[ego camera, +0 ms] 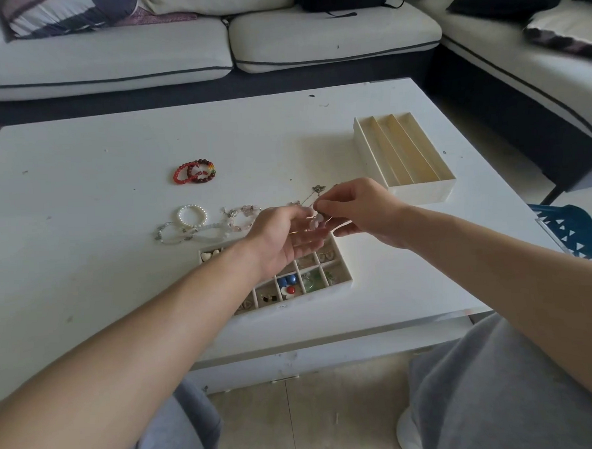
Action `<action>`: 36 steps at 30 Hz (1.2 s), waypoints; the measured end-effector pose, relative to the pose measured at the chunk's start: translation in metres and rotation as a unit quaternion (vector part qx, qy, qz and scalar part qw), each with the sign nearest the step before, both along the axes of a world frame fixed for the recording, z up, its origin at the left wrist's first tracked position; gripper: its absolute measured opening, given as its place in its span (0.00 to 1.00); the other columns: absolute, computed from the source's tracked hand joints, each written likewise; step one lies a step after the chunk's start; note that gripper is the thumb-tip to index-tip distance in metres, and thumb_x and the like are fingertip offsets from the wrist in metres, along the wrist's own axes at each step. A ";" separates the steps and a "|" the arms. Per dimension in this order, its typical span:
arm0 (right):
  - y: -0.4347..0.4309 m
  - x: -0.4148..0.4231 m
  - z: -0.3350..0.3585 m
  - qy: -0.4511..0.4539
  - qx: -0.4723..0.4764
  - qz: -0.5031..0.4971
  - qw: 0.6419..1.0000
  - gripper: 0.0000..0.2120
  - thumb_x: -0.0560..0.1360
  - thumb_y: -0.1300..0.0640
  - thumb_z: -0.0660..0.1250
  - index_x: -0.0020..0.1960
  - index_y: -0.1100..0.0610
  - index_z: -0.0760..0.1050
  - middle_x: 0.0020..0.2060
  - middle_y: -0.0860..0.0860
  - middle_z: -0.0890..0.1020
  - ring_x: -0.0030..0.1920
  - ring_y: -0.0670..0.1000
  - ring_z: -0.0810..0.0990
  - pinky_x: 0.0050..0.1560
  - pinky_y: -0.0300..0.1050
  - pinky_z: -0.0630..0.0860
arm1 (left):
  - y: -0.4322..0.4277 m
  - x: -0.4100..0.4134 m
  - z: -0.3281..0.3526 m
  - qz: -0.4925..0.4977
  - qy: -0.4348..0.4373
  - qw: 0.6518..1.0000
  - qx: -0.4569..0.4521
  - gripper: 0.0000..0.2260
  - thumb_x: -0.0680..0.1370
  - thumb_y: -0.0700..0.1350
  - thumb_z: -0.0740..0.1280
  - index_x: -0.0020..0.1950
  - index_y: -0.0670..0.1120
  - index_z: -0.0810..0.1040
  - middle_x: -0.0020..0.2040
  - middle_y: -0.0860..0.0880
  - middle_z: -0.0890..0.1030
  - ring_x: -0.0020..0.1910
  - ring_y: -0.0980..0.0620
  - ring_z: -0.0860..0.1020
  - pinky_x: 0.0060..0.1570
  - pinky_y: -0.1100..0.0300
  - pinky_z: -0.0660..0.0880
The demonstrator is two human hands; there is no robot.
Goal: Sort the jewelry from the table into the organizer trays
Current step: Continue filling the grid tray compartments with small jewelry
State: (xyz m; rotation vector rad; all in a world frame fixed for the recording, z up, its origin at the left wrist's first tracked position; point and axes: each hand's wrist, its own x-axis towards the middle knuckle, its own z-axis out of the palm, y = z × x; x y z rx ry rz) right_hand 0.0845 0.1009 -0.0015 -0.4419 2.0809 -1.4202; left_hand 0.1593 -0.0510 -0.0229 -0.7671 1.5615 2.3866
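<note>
Presently the right hand (pixel 362 214) has its thumb and forefinger tips (pixel 322 207) pressed together on a thin chain necklace (pixel 308 199), the other fingers curled loosely below; a pale pink pendant (pixel 317 219) hangs on the chain just beneath the pinch; a dark metal charm (pixel 318 188) lies on the chain beyond it, at table level. The left hand (pixel 281 238) is turned palm-up just beside the right, fingers loosely extended under the pendant and blurred; whether its thumb touches the chain cannot be told. Both hands hover over the far edge of a grid organizer tray (pixel 349 279) on the white table (pixel 80 201); its visible compartments hold blue beads (pixel 287 279), a red-and-white piece (pixel 288 291), green pieces (pixel 313 281) and pale heart shapes (pixel 210 254); the left wrist hides several cells. Left of the hands, on the table, lie a pink crystal bracelet (pixel 242 216), a pearl bracelet (pixel 191 216) and clear-bead bracelets (pixel 185 234), touching or overlapping one another; farther away lie red bead bracelets (pixel 194 171), stacked together and well apart from the rest. A long-slot organizer tray (pixel 419 191) stands at the far right of the table, its channels showing bare lining. A pale sofa (pixel 107 59) runs behind the table; a blue basket (pixel 576 230) sits at the right edge; grey trousers (pixel 485 386) fill the foreground.
</note>
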 end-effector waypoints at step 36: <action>0.011 -0.009 -0.002 -0.019 -0.016 0.015 1.000 0.05 0.77 0.60 0.72 0.52 0.60 0.83 0.41 0.55 0.85 0.39 0.48 0.83 0.50 0.46 0.82 | 0.000 0.003 -0.001 -0.120 0.033 0.990 -0.061 0.06 0.82 0.41 0.67 0.56 0.38 0.79 0.40 0.44 0.81 0.37 0.49 0.80 0.31 0.63 0.77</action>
